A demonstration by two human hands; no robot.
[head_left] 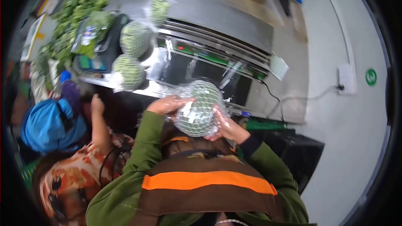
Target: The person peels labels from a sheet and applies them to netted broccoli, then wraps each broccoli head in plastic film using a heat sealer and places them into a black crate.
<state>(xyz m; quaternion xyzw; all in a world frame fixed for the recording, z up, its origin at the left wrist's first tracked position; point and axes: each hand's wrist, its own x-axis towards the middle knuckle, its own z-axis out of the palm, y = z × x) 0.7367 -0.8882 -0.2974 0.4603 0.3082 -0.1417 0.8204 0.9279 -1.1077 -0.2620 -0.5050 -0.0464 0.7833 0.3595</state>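
Note:
A round pale-green vegetable (200,106) in a white net and clear plastic film is held in front of my chest. My left hand (169,104) grips its left side, with the thumb lying on the film. On the right side, my right hand (226,126) is curled around the edge, and loose film covers part of its fingers. Just beyond is the wrapping machine (197,65) with a dark flat top and metal rails. More net-covered green vegetables (127,72) in shiny film lie on the counter to the left.
A co-worker in a patterned top (79,171) stands close on my left, one arm raised. Leafy greens (79,12) are piled at the far left. A black box (299,150) and a white wall (347,142) are to my right. A cable (310,98) runs to a wall socket.

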